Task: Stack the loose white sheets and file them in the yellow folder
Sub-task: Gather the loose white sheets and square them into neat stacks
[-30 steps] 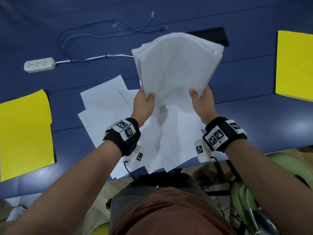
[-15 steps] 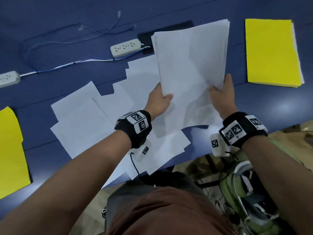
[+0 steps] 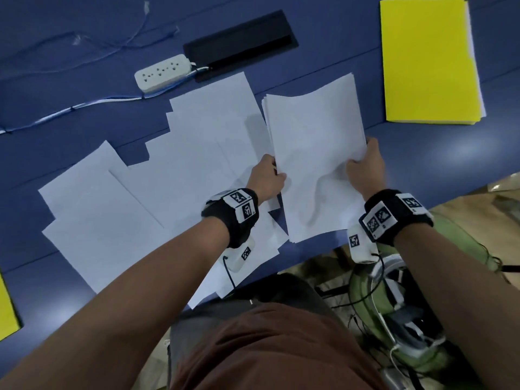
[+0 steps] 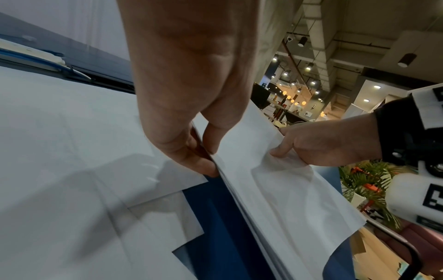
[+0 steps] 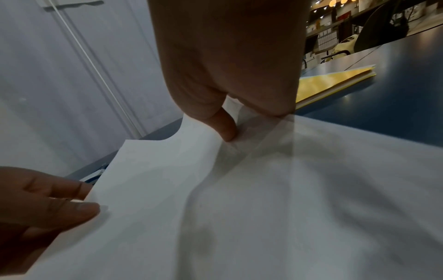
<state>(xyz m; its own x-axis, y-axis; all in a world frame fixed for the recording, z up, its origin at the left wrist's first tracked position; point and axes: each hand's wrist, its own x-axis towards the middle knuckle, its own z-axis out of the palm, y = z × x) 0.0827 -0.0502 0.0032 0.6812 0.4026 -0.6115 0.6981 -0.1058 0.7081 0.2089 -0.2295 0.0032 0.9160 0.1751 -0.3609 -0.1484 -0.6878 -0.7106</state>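
Currently the stack of white sheets (image 3: 315, 153) is held low over the blue surface (image 3: 422, 164), top sheet rippled, far edge wavy, left edges slightly fanned. Left hand (image 3: 267, 178) pinches the stack's left edge, thumb on top and fingers under; right hand (image 3: 365, 170) grips the right edge, thumb pressed into the top sheet. Loose sheets (image 3: 168, 178) lie overlapped on the surface left of the stack. Yellow folder (image 3: 427, 60) lies closed, far right, well apart from the stack. Versus 0.5 s ago: the stack was raised and tilted up, now it's lower and nearly flat. Second yellow folder (image 3: 7, 311) is at the left edge; power strip (image 3: 163, 71) sits beside the black cable slot (image 3: 239, 40). Left wrist view shows the layered stack edge (image 4: 242, 199) between thumb and fingers; right wrist view shows white paper inside the folder (image 5: 335, 81), less clear from the head view.
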